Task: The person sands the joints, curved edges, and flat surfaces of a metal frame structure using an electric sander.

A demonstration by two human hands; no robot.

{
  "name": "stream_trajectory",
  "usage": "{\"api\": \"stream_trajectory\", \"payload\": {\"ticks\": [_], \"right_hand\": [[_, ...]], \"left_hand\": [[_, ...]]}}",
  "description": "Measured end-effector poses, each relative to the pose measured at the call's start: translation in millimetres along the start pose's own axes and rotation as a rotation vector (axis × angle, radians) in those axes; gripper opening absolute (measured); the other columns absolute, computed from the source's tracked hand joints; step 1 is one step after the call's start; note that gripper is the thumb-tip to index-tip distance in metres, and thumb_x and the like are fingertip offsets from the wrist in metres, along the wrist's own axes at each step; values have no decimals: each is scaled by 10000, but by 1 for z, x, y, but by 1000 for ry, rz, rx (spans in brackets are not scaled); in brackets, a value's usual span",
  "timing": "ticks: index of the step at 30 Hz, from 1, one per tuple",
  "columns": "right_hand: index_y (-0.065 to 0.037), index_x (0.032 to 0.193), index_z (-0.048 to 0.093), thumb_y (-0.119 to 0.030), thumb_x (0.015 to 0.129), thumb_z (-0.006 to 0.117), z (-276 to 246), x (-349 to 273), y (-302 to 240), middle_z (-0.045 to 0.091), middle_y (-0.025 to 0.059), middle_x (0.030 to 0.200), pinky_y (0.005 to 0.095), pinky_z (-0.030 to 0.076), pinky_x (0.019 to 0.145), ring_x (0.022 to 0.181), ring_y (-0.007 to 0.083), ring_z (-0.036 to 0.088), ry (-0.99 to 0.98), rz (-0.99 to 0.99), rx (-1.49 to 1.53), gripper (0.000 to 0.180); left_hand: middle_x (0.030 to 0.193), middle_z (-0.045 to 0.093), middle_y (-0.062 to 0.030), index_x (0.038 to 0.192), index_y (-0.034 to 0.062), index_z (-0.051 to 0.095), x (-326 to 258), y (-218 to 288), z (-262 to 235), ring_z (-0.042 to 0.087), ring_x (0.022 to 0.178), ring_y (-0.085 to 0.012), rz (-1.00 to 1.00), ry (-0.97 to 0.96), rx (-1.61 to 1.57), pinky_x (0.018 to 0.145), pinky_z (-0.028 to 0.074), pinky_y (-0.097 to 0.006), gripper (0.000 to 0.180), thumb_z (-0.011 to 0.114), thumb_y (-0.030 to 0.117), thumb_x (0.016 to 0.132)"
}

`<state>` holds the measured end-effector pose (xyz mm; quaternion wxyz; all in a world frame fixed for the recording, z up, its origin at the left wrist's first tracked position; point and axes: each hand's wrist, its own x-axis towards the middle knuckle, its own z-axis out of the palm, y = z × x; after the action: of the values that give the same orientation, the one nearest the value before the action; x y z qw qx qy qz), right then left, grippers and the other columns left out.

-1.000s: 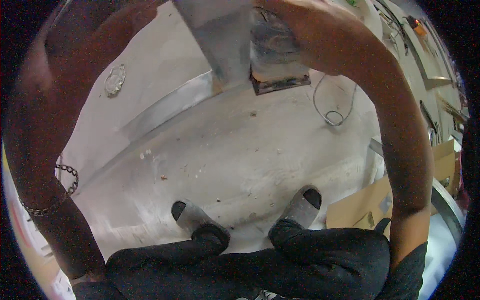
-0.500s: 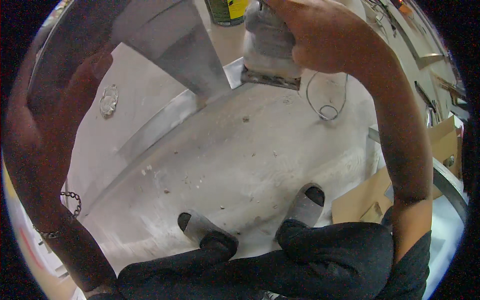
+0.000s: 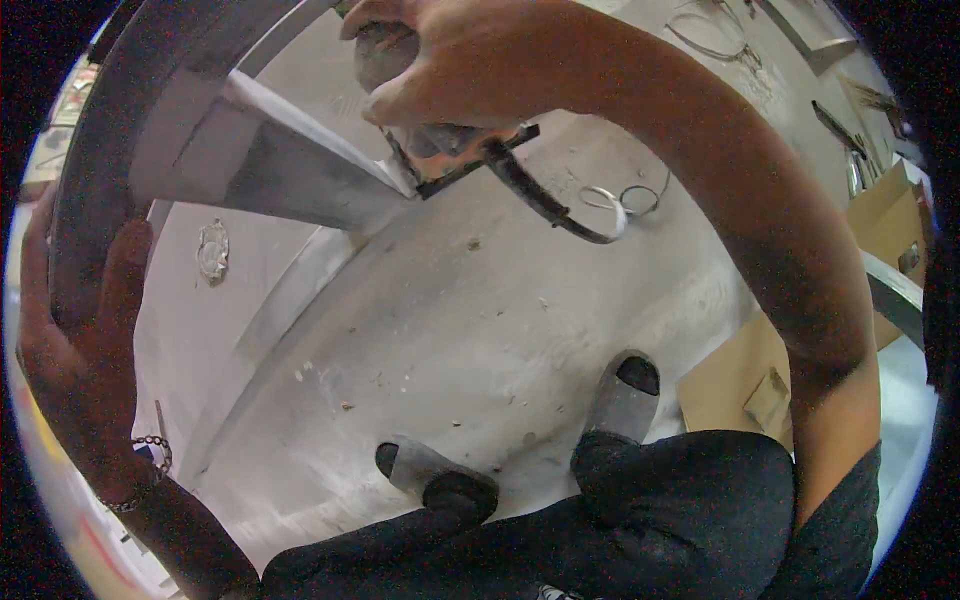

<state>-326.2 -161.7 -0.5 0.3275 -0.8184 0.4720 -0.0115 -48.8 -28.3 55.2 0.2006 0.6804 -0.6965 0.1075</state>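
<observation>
My right hand (image 3: 430, 75) is wrapped around the dusty, rounded top of a power sander (image 3: 450, 142). Its flat, dark pad shows below my fingers, tilted, near the lower end of a grey panel piece (image 3: 270, 160); whether the two touch I cannot tell. A thick black cord (image 3: 525, 190) trails from the sander's back. At the far left, my left hand (image 3: 85, 310) grips the rim of a dark grey curved part (image 3: 95, 210), thumb on one side and fingers on the other. The panel piece joins this curved part.
Below lies a pale, dusty floor (image 3: 450, 300) with small crumbs. A crumpled silvery thing (image 3: 213, 252) rests at left. My sandalled feet (image 3: 618, 400) are near the middle. Cardboard (image 3: 735, 375) and a curved metal rim (image 3: 893, 295) stand at right, with a loose wire (image 3: 640, 200) farther off.
My right hand has moved left with the sander and turned it, bringing its cord into view. The grey part has swung round, and my left hand shows more clearly on its rim. The yellow-labelled can has left view.
</observation>
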Motion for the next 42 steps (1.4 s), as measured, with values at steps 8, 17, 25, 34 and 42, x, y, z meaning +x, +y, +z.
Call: {"api": "stream_trajectory", "payload": {"ticks": [8,17,25,34,42], "right_hand": [[-122,1431,560,-252,851,799,35,33,-49,735,129,1218,335,518,1010,1243,247,623,-252,-202,-1282,641],[-171,1356,648,-231,818,849,20,53,4,655,90,1358,353,495,1032,1259,275,587,113,-510,-804,578],[-167,1458,552,-287,960,659,33,51,3,550,126,1465,416,545,1003,1249,352,599,265,-342,-466,524],[-180,1437,571,-272,914,667,49,61,5,624,105,1306,404,573,894,1082,309,650,391,-293,-137,539],[-192,1418,589,-259,874,673,53,62,3,691,86,1164,393,598,797,934,270,696,448,-296,-91,555]], "left_hand": [[1252,712,-149,1455,45,555,1,1,0,689,1131,-214,-18,9,64,1001,533,-360,608,791,236,928],[1307,683,-128,1437,57,570,4,-1,-5,664,1156,-223,85,-4,85,1018,513,-360,562,774,197,932],[1311,676,-133,1443,58,564,4,3,-4,658,1162,-225,34,-49,0,1028,509,-369,560,764,184,935],[1359,650,-135,1448,49,559,3,-2,0,636,1205,-231,-13,-32,-83,1049,499,-372,558,760,137,934],[1354,656,-135,1457,59,556,7,-10,-3,641,1194,-232,80,-17,18,1042,502,-371,585,772,182,927]]}}
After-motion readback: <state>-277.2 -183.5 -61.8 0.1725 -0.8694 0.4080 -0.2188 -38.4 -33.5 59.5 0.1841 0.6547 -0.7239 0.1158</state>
